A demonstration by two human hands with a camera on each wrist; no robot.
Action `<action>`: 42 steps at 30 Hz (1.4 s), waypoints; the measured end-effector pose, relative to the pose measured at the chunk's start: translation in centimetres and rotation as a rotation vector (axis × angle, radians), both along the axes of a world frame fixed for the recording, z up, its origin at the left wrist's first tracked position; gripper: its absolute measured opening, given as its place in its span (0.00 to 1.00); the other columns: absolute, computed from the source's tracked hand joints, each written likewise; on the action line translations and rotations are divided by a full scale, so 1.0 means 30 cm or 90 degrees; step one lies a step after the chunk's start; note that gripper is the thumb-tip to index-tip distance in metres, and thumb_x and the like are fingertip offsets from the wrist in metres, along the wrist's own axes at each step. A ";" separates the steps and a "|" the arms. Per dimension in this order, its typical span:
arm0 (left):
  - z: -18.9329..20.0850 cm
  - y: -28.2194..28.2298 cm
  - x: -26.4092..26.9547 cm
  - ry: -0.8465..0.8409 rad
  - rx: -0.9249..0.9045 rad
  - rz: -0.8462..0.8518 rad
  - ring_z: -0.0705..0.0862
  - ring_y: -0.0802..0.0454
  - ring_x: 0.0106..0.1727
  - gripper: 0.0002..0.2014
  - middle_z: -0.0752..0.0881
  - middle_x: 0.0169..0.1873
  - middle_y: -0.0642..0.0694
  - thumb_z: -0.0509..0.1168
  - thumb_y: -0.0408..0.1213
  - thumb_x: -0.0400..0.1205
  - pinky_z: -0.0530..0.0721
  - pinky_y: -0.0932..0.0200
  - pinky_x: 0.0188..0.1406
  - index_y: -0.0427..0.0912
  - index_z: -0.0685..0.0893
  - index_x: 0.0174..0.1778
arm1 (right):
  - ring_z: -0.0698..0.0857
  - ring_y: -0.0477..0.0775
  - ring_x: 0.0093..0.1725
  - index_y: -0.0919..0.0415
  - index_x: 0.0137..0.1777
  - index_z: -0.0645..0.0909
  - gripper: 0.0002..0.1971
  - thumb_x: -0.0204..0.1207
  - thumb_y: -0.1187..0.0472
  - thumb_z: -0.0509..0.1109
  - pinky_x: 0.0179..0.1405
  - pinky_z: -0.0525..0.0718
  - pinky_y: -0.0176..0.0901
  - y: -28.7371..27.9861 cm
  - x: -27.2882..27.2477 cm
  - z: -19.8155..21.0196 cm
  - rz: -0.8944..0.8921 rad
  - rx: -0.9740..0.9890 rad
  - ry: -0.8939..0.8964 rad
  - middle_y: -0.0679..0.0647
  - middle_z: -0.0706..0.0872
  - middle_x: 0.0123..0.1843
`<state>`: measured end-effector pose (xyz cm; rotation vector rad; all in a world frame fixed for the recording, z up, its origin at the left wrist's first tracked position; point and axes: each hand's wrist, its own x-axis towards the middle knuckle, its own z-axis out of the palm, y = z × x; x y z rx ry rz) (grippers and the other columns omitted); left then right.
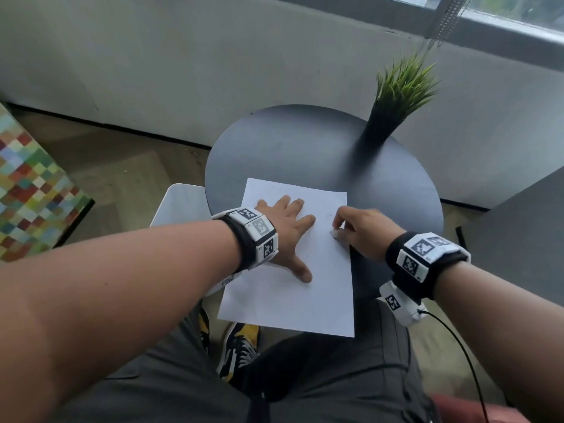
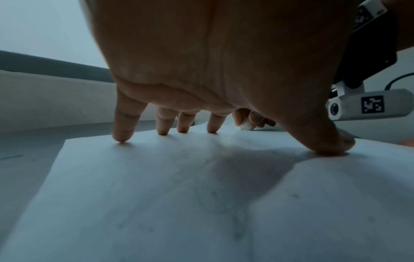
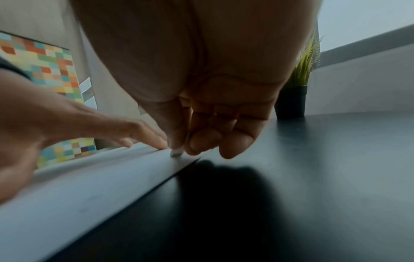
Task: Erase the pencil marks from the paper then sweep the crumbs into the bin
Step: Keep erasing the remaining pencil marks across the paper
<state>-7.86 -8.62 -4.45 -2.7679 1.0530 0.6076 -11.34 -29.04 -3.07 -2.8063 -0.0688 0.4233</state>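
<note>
Round dark grey surface (image 1: 290, 148) against a pale wall under a window; wood-pattern floor, multicoloured checkered block (image 1: 33, 190) at far left. Black pot with green grass-like plant (image 1: 393, 99) stands upright at the surface's far right, well apart from the paper.

White plastic bin (image 1: 180, 203) sits on the floor just beside the surface's left edge; contents not visible.

White sheet of paper (image 1: 293, 300) lies on the near part of the surface, its near edge overhanging toward the person's lap. Left hand (image 1: 287, 230) is splayed flat, fingertips and thumb pressing the sheet. Right hand (image 1: 363, 230) has fingers curled, pinching a small white eraser (image 1: 334, 233) whose tip touches the paper near its right edge.

Left wrist view only: faint pencil marks (image 2: 224, 209) on the sheet, and small dark specks. Right wrist view only: eraser tip (image 3: 177, 153) just beside the left fingertips (image 3: 156, 141).
</note>
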 end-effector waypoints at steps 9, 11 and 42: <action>-0.009 0.000 0.014 0.022 0.012 0.001 0.38 0.42 0.86 0.65 0.39 0.86 0.46 0.65 0.82 0.57 0.55 0.27 0.79 0.57 0.45 0.86 | 0.79 0.55 0.43 0.54 0.51 0.78 0.05 0.78 0.57 0.65 0.43 0.80 0.45 0.038 -0.041 0.016 0.165 -0.045 0.043 0.47 0.80 0.40; -0.012 -0.006 0.015 0.026 0.007 0.006 0.38 0.41 0.86 0.65 0.39 0.86 0.46 0.66 0.82 0.57 0.54 0.26 0.79 0.57 0.44 0.86 | 0.80 0.58 0.44 0.54 0.50 0.76 0.05 0.79 0.54 0.64 0.42 0.80 0.46 0.000 -0.011 0.015 0.036 -0.050 -0.024 0.50 0.81 0.41; -0.022 0.119 0.017 0.049 0.037 -0.003 0.31 0.45 0.85 0.69 0.29 0.84 0.51 0.65 0.82 0.58 0.43 0.26 0.80 0.58 0.32 0.84 | 0.83 0.62 0.51 0.54 0.51 0.75 0.06 0.79 0.54 0.64 0.49 0.83 0.50 0.102 -0.041 -0.006 -0.021 -0.031 0.009 0.57 0.86 0.50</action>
